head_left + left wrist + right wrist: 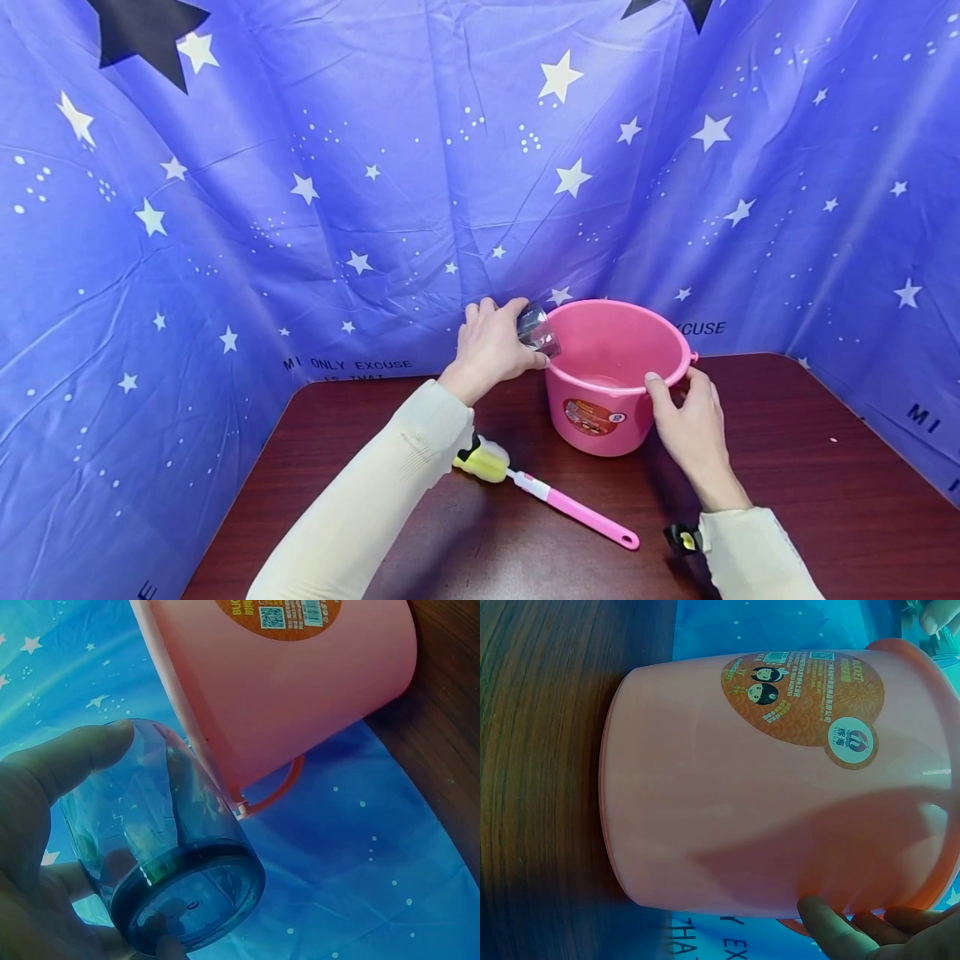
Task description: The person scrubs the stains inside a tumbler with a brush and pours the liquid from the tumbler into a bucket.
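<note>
A pink bucket (pixel 600 408) with an orange-red label stands upright on the table. My left hand (pixel 491 342) grips a clear glass cup (pixel 537 329), tilted at the bucket's left rim. In the left wrist view the cup (pixel 180 855) shows its thick base, with the thumb and fingers around its side. My right hand (pixel 690 425) holds the bucket's right rim, thumb over the edge and fingers along the outside. The right wrist view shows those fingers (pixel 832 930) against the bucket wall (pixel 705 787). Whether the cup holds any liquid I cannot tell.
A brush with a yellow sponge head (pixel 487 462) and a pink handle (pixel 588 517) lies on the dark red wooden table (pixel 795 467), in front of the bucket. Behind the table hangs a blue cloth (pixel 420 208) printed with stars.
</note>
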`<state>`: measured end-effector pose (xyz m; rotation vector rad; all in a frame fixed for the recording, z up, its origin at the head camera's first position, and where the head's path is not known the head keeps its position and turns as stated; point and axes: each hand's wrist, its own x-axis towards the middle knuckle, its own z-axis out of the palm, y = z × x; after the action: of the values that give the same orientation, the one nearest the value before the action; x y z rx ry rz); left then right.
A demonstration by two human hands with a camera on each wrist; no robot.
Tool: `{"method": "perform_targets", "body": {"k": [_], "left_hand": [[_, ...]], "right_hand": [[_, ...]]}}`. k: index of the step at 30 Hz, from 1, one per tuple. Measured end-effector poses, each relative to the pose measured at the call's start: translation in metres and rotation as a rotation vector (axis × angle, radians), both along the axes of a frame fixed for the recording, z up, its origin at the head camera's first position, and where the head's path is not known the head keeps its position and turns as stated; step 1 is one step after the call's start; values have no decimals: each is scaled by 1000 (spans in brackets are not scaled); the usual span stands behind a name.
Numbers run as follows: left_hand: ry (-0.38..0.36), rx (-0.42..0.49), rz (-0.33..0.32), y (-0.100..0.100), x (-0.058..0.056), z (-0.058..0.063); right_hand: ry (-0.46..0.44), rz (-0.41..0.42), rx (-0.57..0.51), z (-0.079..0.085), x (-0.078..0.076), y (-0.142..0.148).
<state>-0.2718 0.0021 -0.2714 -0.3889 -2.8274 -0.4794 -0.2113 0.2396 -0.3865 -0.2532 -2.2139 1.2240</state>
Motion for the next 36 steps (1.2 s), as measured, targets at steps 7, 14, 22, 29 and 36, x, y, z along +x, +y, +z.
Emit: {"method": "perform_targets", "body": {"k": [7,14,22,29,36], "left_hand": [[6,-13,-3,1,0,1],[9,-42,-1,2,0,1],[-3,-47,-5,3,0,4],[-1,-62,-7,4,-1,5],[-10,-63,-12,5,-1,7]], "right_hand": [[-3,0,1,1,1,0],[-5,1,-2,1,1,-1],[-6,0,1,1,1,0],[-14,5,-1,2,1,0],[-16,6,-4,1,1,0]]}}
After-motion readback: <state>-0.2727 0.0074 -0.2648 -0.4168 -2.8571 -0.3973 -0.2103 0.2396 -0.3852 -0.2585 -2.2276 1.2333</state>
